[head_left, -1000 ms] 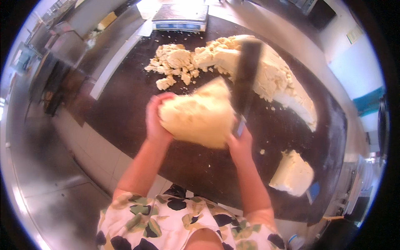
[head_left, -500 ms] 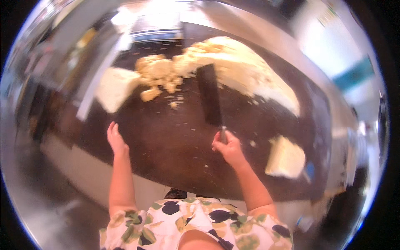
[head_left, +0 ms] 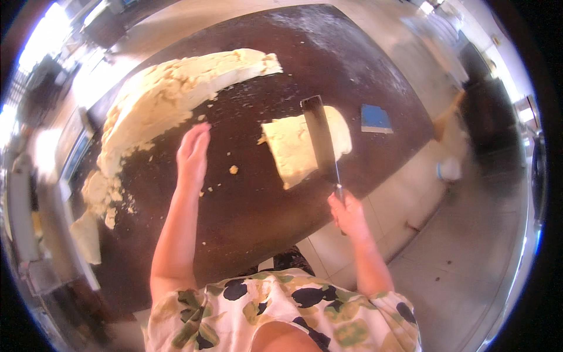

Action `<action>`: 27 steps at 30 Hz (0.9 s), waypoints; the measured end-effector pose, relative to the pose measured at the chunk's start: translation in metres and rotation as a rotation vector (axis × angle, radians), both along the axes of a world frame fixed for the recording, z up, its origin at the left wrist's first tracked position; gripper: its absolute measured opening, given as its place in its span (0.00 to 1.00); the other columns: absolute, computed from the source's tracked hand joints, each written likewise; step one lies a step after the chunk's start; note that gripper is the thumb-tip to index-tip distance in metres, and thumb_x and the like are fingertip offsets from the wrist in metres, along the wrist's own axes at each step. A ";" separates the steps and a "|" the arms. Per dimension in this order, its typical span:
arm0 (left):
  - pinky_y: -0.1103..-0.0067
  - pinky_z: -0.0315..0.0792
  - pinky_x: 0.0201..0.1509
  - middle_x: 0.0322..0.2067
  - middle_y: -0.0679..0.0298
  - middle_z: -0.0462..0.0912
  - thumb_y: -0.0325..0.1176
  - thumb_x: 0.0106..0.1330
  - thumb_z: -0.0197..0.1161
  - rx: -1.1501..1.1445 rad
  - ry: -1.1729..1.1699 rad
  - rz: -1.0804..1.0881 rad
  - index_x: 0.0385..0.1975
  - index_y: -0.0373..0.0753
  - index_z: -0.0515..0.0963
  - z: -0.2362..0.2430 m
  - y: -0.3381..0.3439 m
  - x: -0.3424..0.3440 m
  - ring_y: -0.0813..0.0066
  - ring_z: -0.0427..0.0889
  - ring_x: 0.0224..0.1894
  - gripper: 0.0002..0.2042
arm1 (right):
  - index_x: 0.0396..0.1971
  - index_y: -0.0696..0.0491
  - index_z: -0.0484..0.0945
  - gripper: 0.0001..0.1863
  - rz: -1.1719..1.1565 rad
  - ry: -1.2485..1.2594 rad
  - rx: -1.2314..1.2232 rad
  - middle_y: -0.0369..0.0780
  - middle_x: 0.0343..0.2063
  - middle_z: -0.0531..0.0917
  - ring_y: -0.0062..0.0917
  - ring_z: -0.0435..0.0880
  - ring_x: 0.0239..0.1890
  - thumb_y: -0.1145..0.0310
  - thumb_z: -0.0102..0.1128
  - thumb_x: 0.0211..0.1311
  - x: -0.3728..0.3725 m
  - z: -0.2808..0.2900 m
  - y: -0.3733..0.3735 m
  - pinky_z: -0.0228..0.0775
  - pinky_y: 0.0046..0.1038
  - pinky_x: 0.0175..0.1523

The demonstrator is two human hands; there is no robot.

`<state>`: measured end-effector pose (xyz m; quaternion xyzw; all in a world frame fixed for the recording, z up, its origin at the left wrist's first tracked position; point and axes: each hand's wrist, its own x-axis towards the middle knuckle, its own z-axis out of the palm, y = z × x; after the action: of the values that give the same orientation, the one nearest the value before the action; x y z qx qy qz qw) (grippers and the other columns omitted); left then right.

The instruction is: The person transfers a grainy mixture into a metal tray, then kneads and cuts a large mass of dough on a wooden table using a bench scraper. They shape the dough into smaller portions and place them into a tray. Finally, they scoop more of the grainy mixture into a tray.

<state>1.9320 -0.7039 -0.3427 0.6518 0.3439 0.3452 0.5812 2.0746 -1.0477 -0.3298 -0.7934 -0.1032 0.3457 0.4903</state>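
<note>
My right hand (head_left: 350, 216) is closed round the handle of a cleaver (head_left: 320, 136). The dark, wide blade points away from me, in front of or over a thick pale yellow slab of dough (head_left: 288, 148); I cannot tell whether it touches. To the left, my left hand (head_left: 194, 144) holds nothing, with its fingers stretched forward and a little blurred. It is nearest to a long, curved mass of dough (head_left: 170, 85) with a rough top and a smooth cut side. A small crumb of dough (head_left: 234, 169) lies on the dark table (head_left: 258, 217) between my hands.
Broken dough lumps (head_left: 101, 189) and a pale dough piece (head_left: 87, 236) lie at the table's left. A flat blue-and-white rectangular thing (head_left: 375, 119) rests right of the slab. Flour (head_left: 346, 41) dusts the far corner. Tiled floor (head_left: 404, 199) runs along the right edge.
The view has turned to the right, so the long dough mass now appears at left and the slab nearer the middle. The cleaver is now at the slab; my left hand has reached forward.
</note>
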 end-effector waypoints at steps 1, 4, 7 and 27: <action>0.76 0.66 0.58 0.48 0.61 0.78 0.32 0.67 0.56 0.086 0.060 -0.073 0.46 0.34 0.78 0.009 -0.009 0.040 0.72 0.75 0.52 0.12 | 0.30 0.56 0.74 0.10 -0.022 0.010 -0.025 0.33 0.15 0.73 0.13 0.68 0.13 0.64 0.58 0.64 0.014 0.002 -0.009 0.61 0.20 0.17; 0.73 0.64 0.65 0.57 0.56 0.72 0.45 0.71 0.49 0.348 0.269 -0.355 0.54 0.38 0.72 0.022 -0.032 0.145 0.66 0.69 0.60 0.20 | 0.30 0.56 0.73 0.13 -0.023 0.015 -0.108 0.34 0.14 0.72 0.15 0.69 0.14 0.61 0.56 0.66 0.057 0.004 -0.025 0.61 0.24 0.18; 0.71 0.64 0.64 0.56 0.55 0.72 0.51 0.71 0.44 0.492 0.370 -0.419 0.52 0.37 0.73 0.027 -0.066 0.236 0.64 0.68 0.61 0.23 | 0.31 0.58 0.72 0.16 0.075 -0.080 -0.209 0.38 0.14 0.73 0.22 0.72 0.14 0.57 0.53 0.67 0.092 -0.010 -0.034 0.64 0.29 0.21; 0.64 0.55 0.66 0.60 0.65 0.68 0.51 0.71 0.43 0.608 0.899 -0.622 0.54 0.48 0.73 -0.091 -0.083 0.368 0.65 0.61 0.65 0.21 | 0.26 0.59 0.69 0.21 0.429 -0.426 -0.220 0.52 0.14 0.77 0.50 0.78 0.19 0.54 0.48 0.67 0.149 -0.093 -0.018 0.70 0.45 0.25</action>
<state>2.3005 -0.7865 -0.4334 0.9391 0.2356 -0.0658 0.2413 2.2239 -1.0658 -0.4231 -0.8563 -0.3304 0.2766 0.2848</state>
